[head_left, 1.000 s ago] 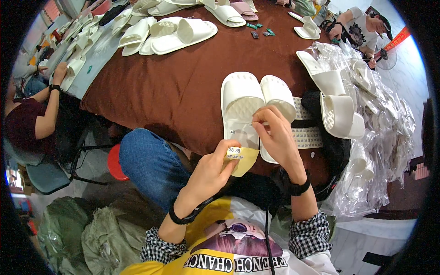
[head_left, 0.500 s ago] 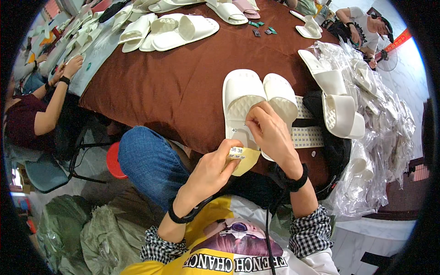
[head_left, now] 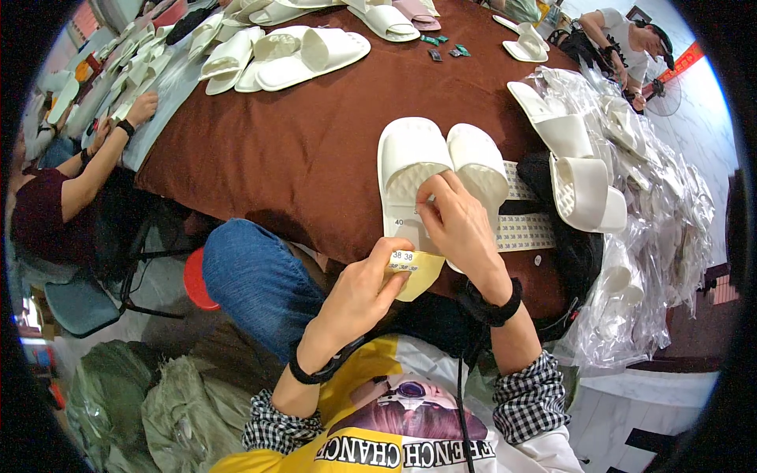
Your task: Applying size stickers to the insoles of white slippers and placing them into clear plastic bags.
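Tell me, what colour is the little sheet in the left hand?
Yellow: the sticker sheet in the left hand, seen in the head view.

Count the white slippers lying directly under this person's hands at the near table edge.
2: a left slipper and a right slipper, side by side, soles up. The right hand hides parts of both.

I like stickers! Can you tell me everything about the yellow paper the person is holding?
The yellow paper is a small, thin backing sheet, bent a little, with a white sticker at its top edge. The left hand pinches it between thumb and fingers, just in front of the table edge, below the white slippers. The right hand is beside it, fingertips on a slipper.
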Tool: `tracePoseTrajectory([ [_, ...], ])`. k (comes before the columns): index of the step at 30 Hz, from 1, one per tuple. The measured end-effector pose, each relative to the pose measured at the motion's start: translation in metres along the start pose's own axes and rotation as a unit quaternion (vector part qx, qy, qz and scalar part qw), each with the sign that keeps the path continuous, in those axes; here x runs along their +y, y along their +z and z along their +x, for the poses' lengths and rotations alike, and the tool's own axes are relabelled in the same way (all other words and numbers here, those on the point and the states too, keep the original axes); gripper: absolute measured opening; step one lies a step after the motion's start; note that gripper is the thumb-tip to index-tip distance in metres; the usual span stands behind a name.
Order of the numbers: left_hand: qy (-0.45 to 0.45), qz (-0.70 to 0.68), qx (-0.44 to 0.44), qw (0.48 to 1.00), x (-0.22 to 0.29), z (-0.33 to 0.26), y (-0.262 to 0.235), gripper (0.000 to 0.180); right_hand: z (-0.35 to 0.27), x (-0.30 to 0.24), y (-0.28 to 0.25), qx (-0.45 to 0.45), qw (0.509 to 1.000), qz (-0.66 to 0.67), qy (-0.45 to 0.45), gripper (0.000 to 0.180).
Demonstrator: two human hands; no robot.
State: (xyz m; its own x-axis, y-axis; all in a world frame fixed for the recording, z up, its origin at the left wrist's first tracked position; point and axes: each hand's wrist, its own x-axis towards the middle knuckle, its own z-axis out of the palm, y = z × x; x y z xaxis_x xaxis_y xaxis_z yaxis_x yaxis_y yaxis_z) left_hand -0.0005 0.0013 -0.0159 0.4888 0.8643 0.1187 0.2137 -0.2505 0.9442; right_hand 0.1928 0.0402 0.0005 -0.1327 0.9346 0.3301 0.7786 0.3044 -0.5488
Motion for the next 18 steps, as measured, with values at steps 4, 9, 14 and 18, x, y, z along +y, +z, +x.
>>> tracePoseTrajectory([
  [4, -0.034, 0.007, -0.011, 0.999, 0.003, 0.000, -0.002, 0.033, -0.001, 0.001, 0.004, 0.014, 1.000, -0.013, 0.009, 0.008],
  [9, -0.045, 0.007, -0.006, 0.999, 0.004, -0.001, -0.001, 0.031, -0.004, 0.003, 0.013, 0.063, 0.998, -0.009, 0.001, 0.007],
  [14, -0.043, 0.008, -0.013, 0.999, 0.005, 0.000, -0.002, 0.031, -0.014, 0.007, 0.011, 0.074, 0.997, 0.006, -0.030, 0.012],
  [18, -0.027, 0.017, -0.039, 0.999, 0.003, 0.000, -0.004, 0.032, -0.028, 0.001, 0.005, 0.062, 0.988, -0.099, -0.102, 0.030],
])
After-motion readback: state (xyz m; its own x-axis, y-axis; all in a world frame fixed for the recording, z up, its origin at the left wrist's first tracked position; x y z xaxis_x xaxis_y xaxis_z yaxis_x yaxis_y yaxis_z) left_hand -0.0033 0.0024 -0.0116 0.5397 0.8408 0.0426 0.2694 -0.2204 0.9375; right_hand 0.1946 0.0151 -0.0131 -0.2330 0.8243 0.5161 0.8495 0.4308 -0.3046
